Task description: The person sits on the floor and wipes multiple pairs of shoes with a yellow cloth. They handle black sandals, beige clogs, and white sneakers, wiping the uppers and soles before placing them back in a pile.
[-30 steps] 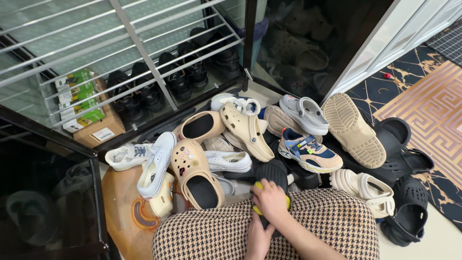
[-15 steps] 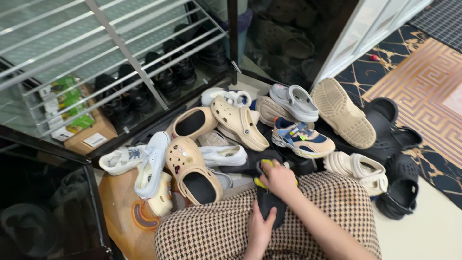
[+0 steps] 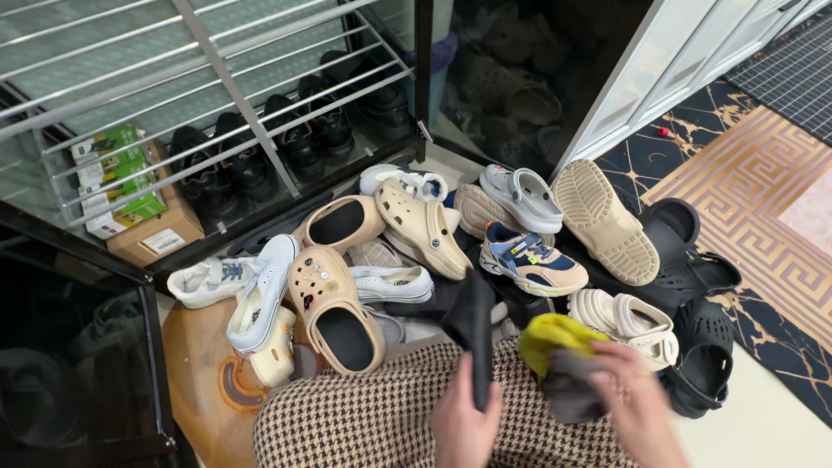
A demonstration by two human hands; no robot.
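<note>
My left hand [image 3: 464, 425] grips a black shoe [image 3: 472, 325] by its lower end and holds it upright on edge over my lap, which is covered in houndstooth cloth [image 3: 364, 416]. To the right of the shoe, my right hand [image 3: 637, 403] clutches a yellow and grey cloth [image 3: 555, 355], now apart from the shoe. The hand is blurred. Both hands are at the bottom of the view, in front of a heap of shoes.
A pile of clogs, sneakers and sandals lies ahead: a tan clog with charms [image 3: 334, 308], white sneakers [image 3: 256, 290], a blue and beige sneaker [image 3: 529, 260], black clogs [image 3: 702, 347]. A metal shoe rack [image 3: 217, 104] with black shoes and a cardboard box [image 3: 152, 230] stands behind.
My right hand has lifted the yellow and grey cloth off the black shoe and swung it to the right. The left hand has turned the shoe up on edge.
</note>
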